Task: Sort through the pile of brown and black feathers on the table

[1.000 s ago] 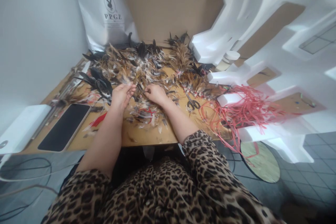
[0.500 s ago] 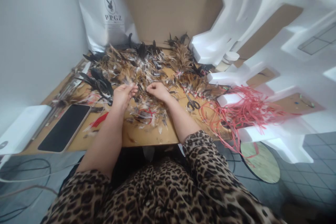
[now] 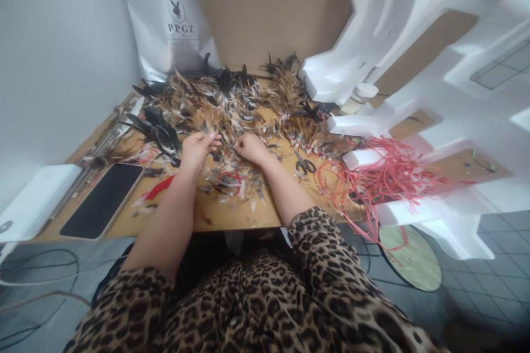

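A: What surface is supporting the work?
B: A yellow-brown tabletop [image 3: 232, 219] is spanning the middle of the frame. Loose feathers [image 3: 207, 116], brown, white and black, are covering its centre and far side; a black feather bundle [image 3: 163, 135] is lying left of centre.

A: State the condition of the hands.
B: Both are hovering low over the feathers at frame centre, slightly apart. The left hand [image 3: 200, 149] is holding its fingers half curled, thumb near the fingertips. The right hand [image 3: 250, 149] is curling its fingers inward, nearly closed. Whether either is gripping a feather, I cannot tell.

A: What else is occupying the tabletop?
B: At lower left, a smartphone [image 3: 102, 201] is lying screen up beside a white rectangular device [image 3: 39, 201]. Dark-handled scissors [image 3: 305, 164] are lying right of the right hand. Red strands [image 3: 393, 171] are tangling at the right and hanging over the near edge.

A: And the room?
B: A silver bag [image 3: 178, 22] marked "PPGZ" is standing at upper left, beside a brown panel [image 3: 273, 5]. White moulded pieces [image 3: 381, 16] are filling the upper right. Grey floor tiles [image 3: 492, 281] are showing at lower right, near a round pale-green disc [image 3: 409, 259].
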The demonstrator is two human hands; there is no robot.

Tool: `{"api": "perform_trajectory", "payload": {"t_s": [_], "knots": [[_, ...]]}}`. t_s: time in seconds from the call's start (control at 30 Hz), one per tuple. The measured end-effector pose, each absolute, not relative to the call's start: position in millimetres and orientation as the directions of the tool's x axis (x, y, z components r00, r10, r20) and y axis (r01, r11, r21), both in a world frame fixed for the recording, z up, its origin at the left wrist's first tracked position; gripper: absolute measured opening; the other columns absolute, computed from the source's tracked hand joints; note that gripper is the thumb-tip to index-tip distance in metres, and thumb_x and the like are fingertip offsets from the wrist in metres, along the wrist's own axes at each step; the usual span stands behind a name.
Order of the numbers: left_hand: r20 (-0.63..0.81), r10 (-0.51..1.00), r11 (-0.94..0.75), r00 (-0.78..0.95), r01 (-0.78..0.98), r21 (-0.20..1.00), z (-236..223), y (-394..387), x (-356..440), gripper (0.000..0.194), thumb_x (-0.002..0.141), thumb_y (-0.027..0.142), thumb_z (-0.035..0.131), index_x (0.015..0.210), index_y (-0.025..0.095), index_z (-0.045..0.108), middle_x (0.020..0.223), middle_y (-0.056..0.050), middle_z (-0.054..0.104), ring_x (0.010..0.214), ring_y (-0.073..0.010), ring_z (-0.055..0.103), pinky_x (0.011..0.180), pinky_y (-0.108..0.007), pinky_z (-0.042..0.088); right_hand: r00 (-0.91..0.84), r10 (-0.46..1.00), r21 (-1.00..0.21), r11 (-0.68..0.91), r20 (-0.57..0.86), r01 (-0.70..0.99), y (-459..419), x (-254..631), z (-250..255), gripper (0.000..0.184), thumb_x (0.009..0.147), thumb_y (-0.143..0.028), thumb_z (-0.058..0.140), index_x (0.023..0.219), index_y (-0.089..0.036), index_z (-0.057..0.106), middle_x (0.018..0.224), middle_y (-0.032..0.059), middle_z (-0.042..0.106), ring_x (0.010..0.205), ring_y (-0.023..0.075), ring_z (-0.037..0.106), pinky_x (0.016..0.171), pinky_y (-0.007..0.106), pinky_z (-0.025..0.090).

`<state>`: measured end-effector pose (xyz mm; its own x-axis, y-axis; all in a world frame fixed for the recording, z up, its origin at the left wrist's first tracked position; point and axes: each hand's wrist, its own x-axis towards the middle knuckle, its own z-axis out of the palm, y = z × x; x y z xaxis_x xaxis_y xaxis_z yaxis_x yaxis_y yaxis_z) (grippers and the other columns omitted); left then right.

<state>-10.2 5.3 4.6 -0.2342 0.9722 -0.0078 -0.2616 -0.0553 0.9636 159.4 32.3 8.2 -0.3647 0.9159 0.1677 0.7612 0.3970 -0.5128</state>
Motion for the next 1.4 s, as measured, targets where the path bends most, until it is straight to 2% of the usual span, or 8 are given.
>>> {"api": "perform_trajectory", "payload": {"t_s": [0.07, 0.17, 0.23, 0.33, 0.53, 0.8, 1.23, 1.4], "knots": [[0.005, 0.972, -0.066, -0.234, -0.257, 0.964, 3.8, 5.8, -10.2, 0.015, 0.065, 0.024, 0.07, 0.07, 0.011, 0.067, 0.076, -0.008, 0.071, 0.056, -0.0073, 0.061, 0.051, -0.015, 0.046, -0.351, 0.923, -0.685, 0.358, 0.158, 0.635, 32.8, 160.6, 12.0, 0.011, 0.069, -0.018, 0.055, 0.069, -0.013, 0.064, 0.071, 0.0036, 0.065, 0.066, 0.011, 0.055, 0.066, 0.023, 0.041], [0.032, 0.971, -0.092, -0.237, -0.248, 0.964, 2.1, 6.5, -10.2, 0.016, 0.065, 0.025, 0.07, 0.07, 0.011, 0.066, 0.075, -0.009, 0.071, 0.055, -0.0076, 0.061, 0.051, -0.016, 0.046, -0.356, 0.934, -0.926, 0.171, 0.043, 0.338, 32.8, 163.4, 19.8, 0.012, 0.069, -0.023, 0.057, 0.074, -0.013, 0.06, 0.058, -0.0021, 0.058, 0.05, 0.0069, 0.048, 0.053, 0.02, 0.039], [0.048, 0.971, -0.108, -0.234, -0.247, 0.963, 1.4, 6.6, -10.1, 0.016, 0.064, 0.026, 0.071, 0.069, 0.011, 0.066, 0.077, -0.009, 0.071, 0.056, -0.0079, 0.062, 0.051, -0.016, 0.046, -0.381, 0.924, -0.983, 0.052, -0.02, 0.177, 32.5, 164.9, 23.5, 0.016, 0.067, -0.027, 0.06, 0.076, -0.013, 0.058, 0.056, -0.0035, 0.058, 0.043, 0.0053, 0.044, 0.046, 0.018, 0.034], [0.056, 0.973, -0.11, -0.223, -0.24, 0.964, 1.0, 6.7, -10.1, 0.017, 0.064, 0.027, 0.071, 0.068, 0.011, 0.066, 0.08, -0.009, 0.071, 0.058, -0.0084, 0.062, 0.051, -0.016, 0.046, -0.424, 0.905, -0.998, 0.003, -0.024, 0.063, 32.7, 166.2, 24.5, 0.021, 0.063, -0.029, 0.064, 0.075, -0.013, 0.057, 0.059, -0.0027, 0.06, 0.04, 0.0037, 0.041, 0.041, 0.017, 0.03], [0.101, 0.976, -0.133, -0.192, -0.165, 0.977, 1.2, 6.7, -9.4, 0.014, 0.064, 0.026, 0.071, 0.065, 0.012, 0.066, 0.078, -0.009, 0.071, 0.057, -0.01, 0.063, 0.051, -0.018, 0.047, -0.474, 0.88, -0.976, 0.105, 0.002, 0.192, 35.2, 167.4, 20.7, 0.019, 0.06, -0.025, 0.063, 0.073, -0.011, 0.06, 0.051, -0.0057, 0.054, 0.043, 0.0035, 0.04, 0.044, 0.016, 0.03], [0.132, 0.988, -0.13, -0.08, 0.031, 0.991, 3.2, 3.4, -9.0, 0.015, 0.066, 0.025, 0.07, 0.058, 0.013, 0.065, 0.055, -0.006, 0.065, 0.046, -0.0102, 0.058, 0.048, -0.019, 0.046, -0.448, 0.891, -0.938, 0.209, 0.066, 0.278, 34.9, 170.2, 22.4, 0.016, 0.061, -0.023, 0.056, 0.071, -0.011, 0.061, 0.057, -0.0042, 0.055, 0.05, 0.0045, 0.042, 0.05, 0.017, 0.032], [-0.056, 0.993, 0.053, 0.104, 0.026, 0.998, -9.7, 6.0, -11.4, 0.022, 0.06, 0.032, 0.076, 0.061, 0.012, 0.069, 0.062, -0.01, 0.069, 0.052, -0.0119, 0.062, 0.053, -0.022, 0.051, -0.428, 0.897, -0.933, 0.24, 0.107, 0.268, 38.4, 168.5, 19.1, 0.008, 0.064, -0.02, 0.056, 0.061, -0.014, 0.052, 0.046, -0.0073, 0.047, 0.044, 0.0047, 0.039, 0.046, 0.017, 0.03], [-0.099, 0.99, 0.099, 0.1, 0.008, 0.995, -4.1, 3.3, -10.4, 0.018, 0.061, 0.026, 0.075, 0.059, 0.01, 0.067, 0.056, -0.008, 0.067, 0.048, -0.01, 0.06, 0.049, -0.018, 0.049, -0.394, 0.918, -0.987, 0.107, 0.053, 0.118, 41.0, 167.6, 15.9, 0.009, 0.066, -0.02, 0.06, 0.069, -0.014, 0.055, 0.044, -0.0064, 0.052, 0.039, 0.0051, 0.043, 0.042, 0.016, 0.033]]}}
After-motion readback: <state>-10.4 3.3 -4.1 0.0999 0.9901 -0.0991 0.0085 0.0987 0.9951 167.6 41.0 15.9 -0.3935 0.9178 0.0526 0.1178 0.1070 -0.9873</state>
